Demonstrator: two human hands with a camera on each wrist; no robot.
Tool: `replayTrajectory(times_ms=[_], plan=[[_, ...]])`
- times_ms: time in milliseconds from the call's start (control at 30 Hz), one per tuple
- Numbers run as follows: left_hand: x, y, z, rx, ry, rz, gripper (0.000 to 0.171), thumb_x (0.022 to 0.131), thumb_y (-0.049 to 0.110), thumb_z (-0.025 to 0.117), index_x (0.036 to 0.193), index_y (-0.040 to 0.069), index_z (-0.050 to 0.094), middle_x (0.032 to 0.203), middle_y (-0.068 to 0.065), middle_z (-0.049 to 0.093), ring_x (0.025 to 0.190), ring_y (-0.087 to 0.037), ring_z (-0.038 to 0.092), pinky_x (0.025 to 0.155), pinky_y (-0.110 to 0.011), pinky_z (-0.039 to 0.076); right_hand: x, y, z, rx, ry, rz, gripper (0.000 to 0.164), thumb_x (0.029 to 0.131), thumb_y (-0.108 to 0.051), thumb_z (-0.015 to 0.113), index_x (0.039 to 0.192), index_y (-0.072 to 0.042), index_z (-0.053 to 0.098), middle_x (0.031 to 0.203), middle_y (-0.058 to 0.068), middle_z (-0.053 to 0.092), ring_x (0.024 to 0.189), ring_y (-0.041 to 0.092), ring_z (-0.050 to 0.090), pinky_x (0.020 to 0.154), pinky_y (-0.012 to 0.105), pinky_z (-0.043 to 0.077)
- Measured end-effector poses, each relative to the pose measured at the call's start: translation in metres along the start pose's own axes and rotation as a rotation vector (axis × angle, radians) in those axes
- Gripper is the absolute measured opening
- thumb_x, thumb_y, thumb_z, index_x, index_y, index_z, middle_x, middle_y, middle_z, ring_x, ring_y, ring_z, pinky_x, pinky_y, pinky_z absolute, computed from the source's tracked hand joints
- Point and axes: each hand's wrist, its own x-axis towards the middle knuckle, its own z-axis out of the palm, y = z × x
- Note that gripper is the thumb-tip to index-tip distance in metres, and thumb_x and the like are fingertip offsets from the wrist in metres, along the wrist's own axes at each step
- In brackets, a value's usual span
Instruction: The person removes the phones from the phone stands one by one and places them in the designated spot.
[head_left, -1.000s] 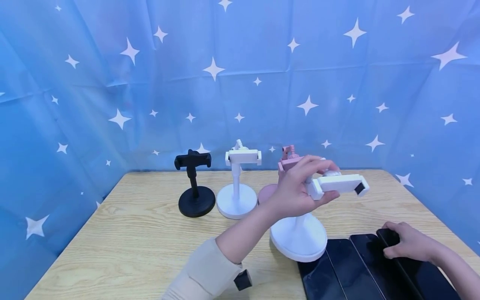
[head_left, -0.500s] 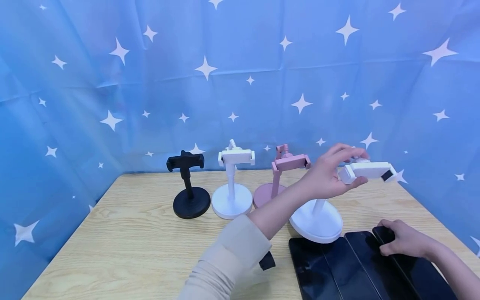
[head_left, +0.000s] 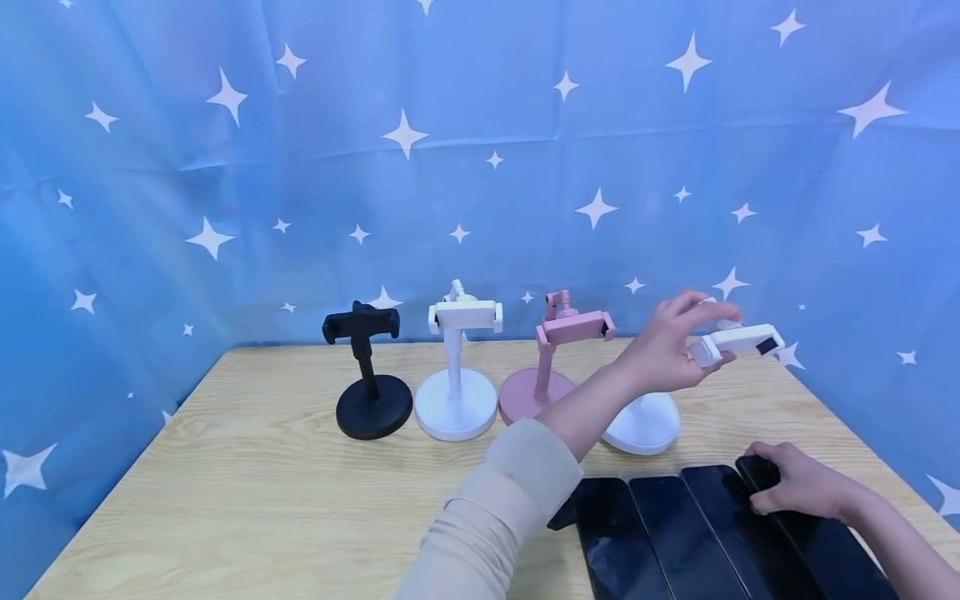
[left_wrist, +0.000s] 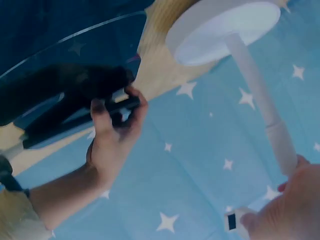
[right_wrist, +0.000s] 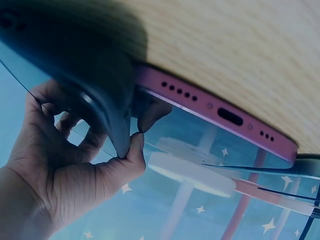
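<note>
My left hand grips a white phone stand near its top, by the clamp. Its round base appears tilted in the left wrist view, where the stem runs down into that hand. Over at the right, my right hand pinches the far end of a black smartphone, the rightmost of a row. In the right wrist view, thumb and fingers hold the dark phone by its edge, tilted. Beside it lies a phone with a pink edge.
Three stands line the back of the table: black, white and pink. Several dark-screened phones lie side by side at the front right. A blue star-printed curtain hangs behind.
My left hand has carried the white stand rightward and farther back, uncovering the pink stand and more of the phones. My right hand keeps its grip at nearly the same spot.
</note>
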Motion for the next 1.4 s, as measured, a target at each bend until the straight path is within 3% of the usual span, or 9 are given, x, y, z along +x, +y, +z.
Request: replayTrajectory(times_ms=[267, 433, 533, 767, 867, 1000, 1167, 1267, 1400], plan=[[-0.002, -0.02, 0.007, -0.054, 0.052, -0.075, 0.04, 0.084, 0.02, 0.066, 0.122, 0.013, 0.055, 0.121, -0.003, 0.048, 0.108, -0.006, 0.043, 0.071, -0.005, 0.037, 0.008, -0.003, 0.002, -0.017, -0.021, 0.051, 0.038, 0.073, -0.009, 0.065, 0.106, 0.005, 0.052, 0.086, 0.004, 0.053, 0.071, 0.002, 0.038, 0.06, 0.02, 0.034], [0.001, -0.021, 0.005, -0.042, 0.027, -0.108, 0.041, 0.085, 0.023, 0.065, 0.124, 0.016, 0.054, 0.127, -0.002, 0.046, 0.114, -0.004, 0.042, 0.078, -0.005, 0.036, 0.009, 0.001, -0.002, -0.061, -0.022, 0.043, 0.04, 0.075, -0.012, 0.068, 0.107, 0.005, 0.052, 0.098, 0.011, 0.057, 0.082, 0.0, 0.044, 0.063, 0.022, 0.04], [0.002, -0.022, 0.005, -0.084, 0.022, -0.119, 0.041, 0.086, 0.021, 0.064, 0.125, 0.015, 0.054, 0.132, -0.003, 0.044, 0.12, -0.005, 0.04, 0.071, -0.006, 0.039, 0.01, 0.003, -0.005, -0.091, -0.021, 0.04, 0.039, 0.077, -0.015, 0.069, 0.107, 0.003, 0.053, 0.104, 0.013, 0.057, 0.087, 0.002, 0.047, 0.064, 0.024, 0.042], [0.004, -0.023, 0.007, -0.141, 0.013, -0.169, 0.041, 0.087, 0.022, 0.062, 0.127, 0.017, 0.053, 0.141, 0.002, 0.037, 0.127, 0.003, 0.032, 0.056, -0.009, 0.039, 0.011, 0.008, -0.012, -0.067, -0.03, 0.107, 0.045, 0.079, -0.019, 0.068, 0.11, 0.009, 0.051, 0.106, 0.024, 0.055, 0.094, 0.038, 0.052, 0.069, 0.042, 0.045], [0.004, -0.022, 0.008, -0.175, -0.007, -0.208, 0.041, 0.088, 0.024, 0.06, 0.128, 0.019, 0.052, 0.145, 0.006, 0.031, 0.121, 0.005, 0.039, 0.053, -0.01, 0.04, 0.01, 0.012, -0.013, -0.065, -0.047, 0.12, 0.044, 0.081, -0.021, 0.067, 0.11, 0.008, 0.05, 0.101, 0.016, 0.056, 0.086, 0.019, 0.051, 0.065, 0.033, 0.043], [0.002, -0.022, 0.009, -0.22, -0.02, -0.243, 0.042, 0.088, 0.024, 0.06, 0.129, 0.02, 0.052, 0.148, 0.011, 0.026, 0.123, 0.005, 0.037, 0.065, -0.008, 0.043, 0.009, 0.016, -0.011, -0.043, -0.067, 0.093, 0.04, 0.083, -0.02, 0.065, 0.109, 0.007, 0.051, 0.092, 0.006, 0.056, 0.075, 0.002, 0.045, 0.061, 0.024, 0.039], [0.0, -0.021, 0.008, -0.29, -0.013, -0.279, 0.042, 0.089, 0.023, 0.06, 0.129, 0.021, 0.051, 0.148, 0.018, 0.02, 0.125, 0.005, 0.035, 0.06, -0.009, 0.043, 0.008, 0.017, -0.01, -0.102, -0.042, 0.024, 0.033, 0.084, -0.018, 0.064, 0.105, 0.005, 0.053, 0.09, 0.003, 0.056, 0.073, -0.003, 0.045, 0.059, 0.021, 0.038], [-0.002, -0.021, 0.01, -0.323, 0.004, -0.307, 0.04, 0.089, 0.024, 0.059, 0.129, 0.023, 0.052, 0.148, 0.021, 0.018, 0.124, 0.005, 0.036, 0.064, -0.008, 0.043, 0.009, 0.015, -0.01, -0.17, -0.021, 0.038, 0.033, 0.084, -0.02, 0.064, 0.104, 0.003, 0.054, 0.096, 0.01, 0.058, 0.08, 0.005, 0.051, 0.061, 0.027, 0.042], [-0.004, -0.02, 0.013, -0.356, 0.031, -0.342, 0.039, 0.089, 0.024, 0.059, 0.128, 0.024, 0.053, 0.147, 0.023, 0.017, 0.126, 0.004, 0.033, 0.07, -0.008, 0.043, 0.011, 0.011, -0.008, -0.216, -0.002, 0.091, 0.035, 0.083, -0.024, 0.065, 0.104, 0.002, 0.055, 0.102, 0.019, 0.058, 0.089, 0.031, 0.056, 0.063, 0.044, 0.045]])
